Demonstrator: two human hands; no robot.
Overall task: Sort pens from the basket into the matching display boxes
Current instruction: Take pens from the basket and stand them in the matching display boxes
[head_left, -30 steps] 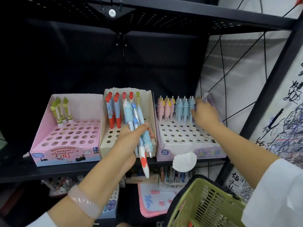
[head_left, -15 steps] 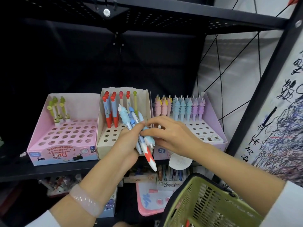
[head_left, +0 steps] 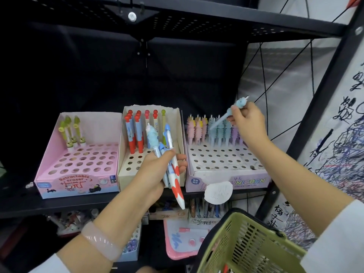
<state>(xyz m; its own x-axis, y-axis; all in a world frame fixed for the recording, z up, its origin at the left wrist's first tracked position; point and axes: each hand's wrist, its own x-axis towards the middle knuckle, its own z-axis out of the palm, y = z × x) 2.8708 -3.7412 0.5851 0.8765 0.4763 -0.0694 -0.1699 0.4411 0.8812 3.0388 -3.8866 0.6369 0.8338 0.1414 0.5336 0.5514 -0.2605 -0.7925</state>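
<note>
Above unicorn box [head_left: 226, 175], right hand [head_left: 246, 125] pinching blue pen [head_left: 226, 115]

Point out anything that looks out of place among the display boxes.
A green-topped pen stands in the middle cream box beside the red-topped pens; it looks like the green pens in the pink eraser box.

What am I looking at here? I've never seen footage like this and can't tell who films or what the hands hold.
No machine here: a person wears a camera on the head, looking down at both hands. On a black shelf stand three display boxes: a pink eraser-pen box, a cream box with red-capped pens, and a lilac unicorn box. The left hand grips a bundle of pens. The right hand pinches a blue unicorn pen above the unicorn box. A green basket sits at the lower right.
</note>
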